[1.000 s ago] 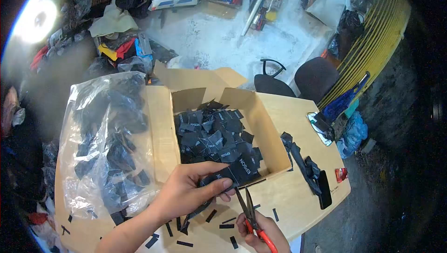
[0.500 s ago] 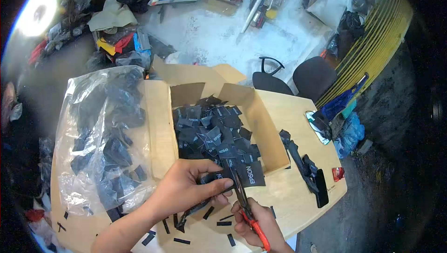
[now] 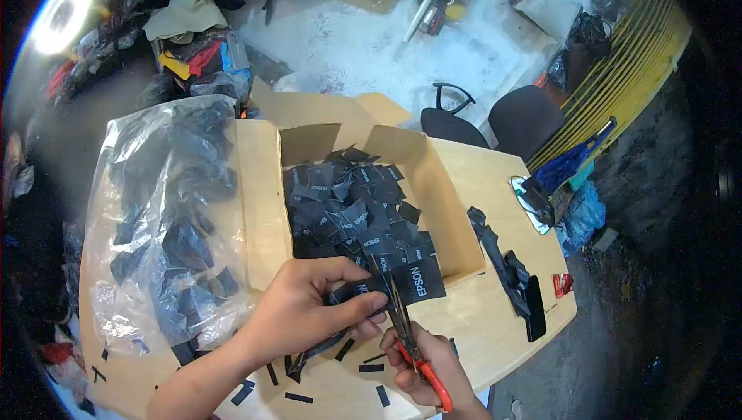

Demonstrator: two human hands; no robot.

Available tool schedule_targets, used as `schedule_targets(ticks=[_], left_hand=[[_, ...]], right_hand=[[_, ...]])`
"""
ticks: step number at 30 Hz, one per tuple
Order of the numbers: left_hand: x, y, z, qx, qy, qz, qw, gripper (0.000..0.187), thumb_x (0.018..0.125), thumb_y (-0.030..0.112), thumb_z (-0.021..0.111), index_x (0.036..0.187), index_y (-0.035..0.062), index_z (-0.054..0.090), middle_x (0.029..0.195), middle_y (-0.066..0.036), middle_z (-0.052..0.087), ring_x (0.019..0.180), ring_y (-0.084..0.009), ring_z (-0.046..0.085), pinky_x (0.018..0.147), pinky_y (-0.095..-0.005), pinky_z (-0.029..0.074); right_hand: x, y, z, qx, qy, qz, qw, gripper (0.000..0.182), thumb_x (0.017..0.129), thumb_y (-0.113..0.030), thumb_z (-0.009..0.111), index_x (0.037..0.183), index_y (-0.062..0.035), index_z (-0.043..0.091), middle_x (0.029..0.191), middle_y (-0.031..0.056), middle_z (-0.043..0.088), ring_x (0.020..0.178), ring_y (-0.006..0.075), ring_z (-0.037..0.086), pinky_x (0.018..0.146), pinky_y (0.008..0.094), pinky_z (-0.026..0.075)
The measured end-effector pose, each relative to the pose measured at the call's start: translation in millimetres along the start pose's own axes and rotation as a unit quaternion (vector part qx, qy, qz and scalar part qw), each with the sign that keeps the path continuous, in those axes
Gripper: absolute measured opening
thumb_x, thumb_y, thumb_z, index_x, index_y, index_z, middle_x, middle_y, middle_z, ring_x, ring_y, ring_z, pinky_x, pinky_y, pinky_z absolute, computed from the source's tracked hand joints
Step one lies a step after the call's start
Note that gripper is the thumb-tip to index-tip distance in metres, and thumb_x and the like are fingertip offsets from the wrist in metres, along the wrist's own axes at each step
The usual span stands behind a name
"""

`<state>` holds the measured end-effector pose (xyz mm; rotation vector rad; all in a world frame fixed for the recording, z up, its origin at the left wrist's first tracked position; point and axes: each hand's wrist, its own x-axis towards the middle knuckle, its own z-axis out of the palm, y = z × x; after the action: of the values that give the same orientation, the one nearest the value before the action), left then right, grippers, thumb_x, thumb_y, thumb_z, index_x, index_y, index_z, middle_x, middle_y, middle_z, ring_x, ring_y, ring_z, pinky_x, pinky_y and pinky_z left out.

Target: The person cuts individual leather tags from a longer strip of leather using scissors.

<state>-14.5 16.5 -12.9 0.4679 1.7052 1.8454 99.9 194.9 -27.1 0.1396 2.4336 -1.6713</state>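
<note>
My left hand pinches a black woven label strip printed EPSON, held over the front edge of a cardboard box. My right hand grips red-handled scissors, whose blades cross the strip just right of my left fingertips. A tail of the strip hangs below my left hand toward the table. The box holds a heap of cut black labels.
A clear plastic bag with black pieces lies left of the box on the wooden table. Small black offcuts lie near my hands. A black strip pile and a phone sit to the right. Chairs stand behind the table.
The scissors rose from below the strip and their blades now close across it. My left hand holds the strip in about the same place.
</note>
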Motion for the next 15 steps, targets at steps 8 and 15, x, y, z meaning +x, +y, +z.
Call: schedule_targets(ticks=[8,15], left_hand=[[-1,-2,-1,0.017,-0.001,0.024,1.000,0.011,0.083,0.005,0.066,0.085,-0.0040,0.060,0.076,-0.008,0.066,0.069,-0.0121,0.065,0.061,-0.0236,0.052],[-2,2,0,0.040,0.003,0.037,0.999,0.016,0.085,0.011,0.064,0.088,-0.0045,0.062,0.074,-0.006,0.067,0.069,-0.0078,0.064,0.062,-0.0214,0.051]], right_hand=[[-1,13,-5,-0.062,-0.033,-0.037,0.997,0.039,0.075,-0.018,0.075,0.103,-0.0050,0.052,0.070,0.0020,0.052,0.061,0.0107,0.053,0.055,0.0245,0.043],[-2,16,-3,-0.003,-0.028,-0.010,1.000,0.039,0.073,-0.013,0.075,0.103,-0.0059,0.052,0.069,0.0008,0.049,0.059,0.0093,0.051,0.056,0.0216,0.042]])
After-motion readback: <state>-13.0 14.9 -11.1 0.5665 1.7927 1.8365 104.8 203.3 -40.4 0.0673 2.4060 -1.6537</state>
